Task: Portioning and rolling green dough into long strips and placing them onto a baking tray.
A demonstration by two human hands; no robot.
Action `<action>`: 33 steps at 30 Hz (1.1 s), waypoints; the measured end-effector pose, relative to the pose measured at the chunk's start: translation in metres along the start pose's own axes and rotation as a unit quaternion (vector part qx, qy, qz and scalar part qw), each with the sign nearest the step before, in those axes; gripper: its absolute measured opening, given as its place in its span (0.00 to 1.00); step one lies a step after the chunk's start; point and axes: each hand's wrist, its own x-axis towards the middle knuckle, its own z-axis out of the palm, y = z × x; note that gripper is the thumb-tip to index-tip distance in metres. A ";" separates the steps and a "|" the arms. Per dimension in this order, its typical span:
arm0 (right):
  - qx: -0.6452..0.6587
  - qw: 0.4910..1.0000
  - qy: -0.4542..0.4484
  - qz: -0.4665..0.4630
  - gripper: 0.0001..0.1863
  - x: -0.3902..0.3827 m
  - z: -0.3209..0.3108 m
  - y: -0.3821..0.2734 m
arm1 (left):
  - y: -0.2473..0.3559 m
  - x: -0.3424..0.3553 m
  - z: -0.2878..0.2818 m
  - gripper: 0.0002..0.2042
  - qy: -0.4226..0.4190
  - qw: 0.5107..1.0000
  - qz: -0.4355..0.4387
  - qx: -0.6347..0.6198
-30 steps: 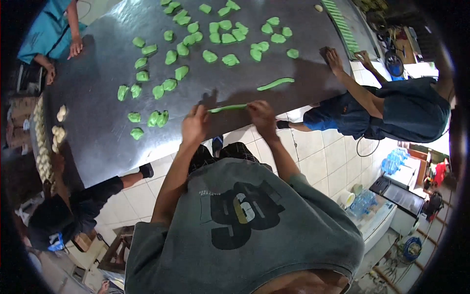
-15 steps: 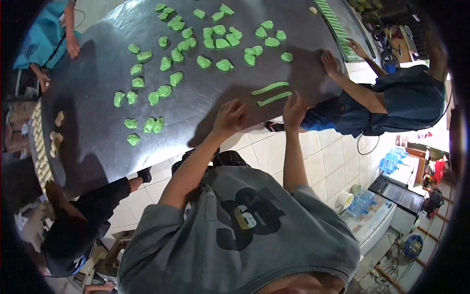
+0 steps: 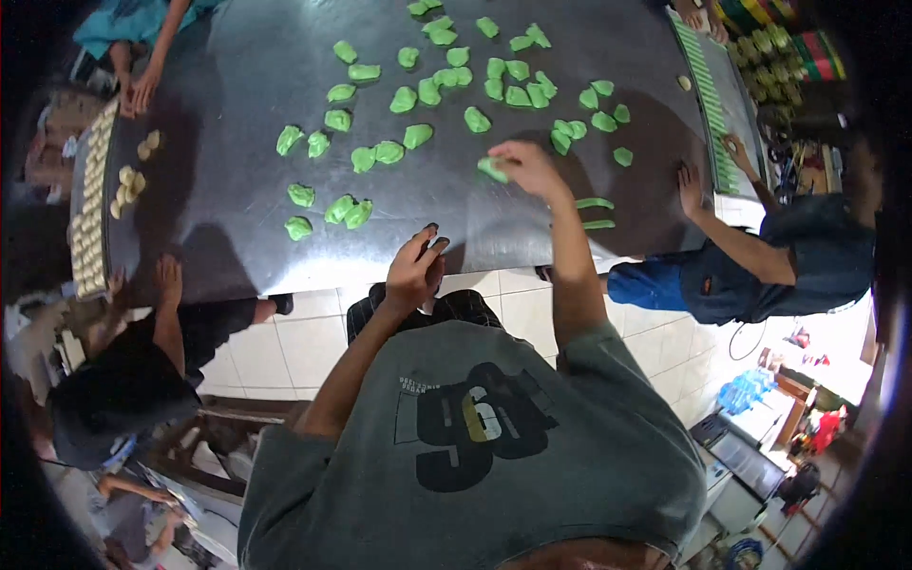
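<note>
In the head view, a broad dark table (image 3: 247, 104), smooth and faintly scratched, shines white along its near edge, above pale square floor tiles (image 3: 313, 337). Co-workers' hands rest at its left and right edges. Blue plastic bottles (image 3: 746, 389) stand at lower right, and a brown wooden frame (image 3: 242, 408) at lower left. The right hand (image 3: 518, 163), slightly blurred, is narrowed on a green dough piece (image 3: 491, 170) over the middle of the table. The left hand (image 3: 418, 269) is half open at the near edge, fingers loosely parted. Soft, glossy green lumps (image 3: 388, 152), creased and uneven, lie scattered beyond. Two slim green strips (image 3: 597, 202) lie side by side near the right forearm. Smooth, rounded pale pieces (image 3: 90, 209) line up in rows at the far left.
</note>
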 end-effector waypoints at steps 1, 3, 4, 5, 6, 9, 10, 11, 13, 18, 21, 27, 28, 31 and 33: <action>0.056 0.997 0.005 -0.044 0.12 -0.024 0.017 -0.020 | -0.002 -0.005 -0.004 0.15 0.020 0.999 0.014 0.029; -0.068 0.956 0.238 -0.156 0.16 -0.088 0.067 -0.048 | -0.001 -0.006 -0.006 0.15 0.059 0.995 0.038 0.071; -0.181 0.932 0.288 -0.126 0.16 -0.120 0.094 -0.026 | 0.001 -0.005 -0.004 0.15 0.066 0.995 0.029 0.069; -0.261 0.941 0.194 -0.089 0.20 -0.151 0.119 0.000 | 0.001 -0.007 -0.002 0.14 0.070 0.995 0.010 0.068; -0.338 0.935 0.098 -0.056 0.24 -0.171 0.133 0.015 | 0.000 -0.008 -0.001 0.13 0.075 0.995 -0.009 0.069; -0.483 0.874 0.032 -0.034 0.40 -0.161 0.147 0.002 | 0.000 -0.009 0.002 0.12 0.095 0.993 -0.021 0.062; -0.529 0.844 0.063 -0.065 0.39 -0.130 0.139 0.001 | 0.000 -0.010 0.000 0.12 0.102 0.993 -0.016 0.056; -0.527 0.847 0.051 -0.048 0.39 -0.087 0.128 -0.015 | -0.007 -0.016 0.004 0.15 0.087 0.996 -0.008 0.033; -0.493 0.837 0.203 -0.121 0.38 -0.007 0.112 -0.048 | -0.005 -0.011 -0.001 0.15 0.079 0.997 0.006 0.017; -0.436 0.848 0.267 -0.138 0.38 0.042 0.114 -0.050 | -0.009 -0.014 0.002 0.21 0.055 0.998 0.007 0.013; -0.401 0.893 0.166 -0.120 0.42 -0.055 0.155 -0.016 | -0.017 -0.013 0.001 0.16 0.094 0.995 0.004 -0.046; -0.471 0.855 0.179 -0.120 0.41 -0.084 0.163 -0.020 | -0.013 -0.015 0.007 0.10 0.131 0.955 -0.164 -0.210; -0.503 0.829 0.220 -0.108 0.39 -0.044 0.148 -0.040 | -0.010 -0.013 0.007 0.10 0.128 0.946 -0.190 -0.229; -0.462 0.838 0.285 -0.050 0.40 0.032 0.116 -0.052 | -0.004 -0.006 0.003 0.09 0.122 0.962 -0.153 -0.192; -0.414 0.848 0.323 -0.065 0.41 0.047 0.117 -0.052 | -0.008 -0.008 0.007 0.10 0.143 0.953 -0.155 -0.216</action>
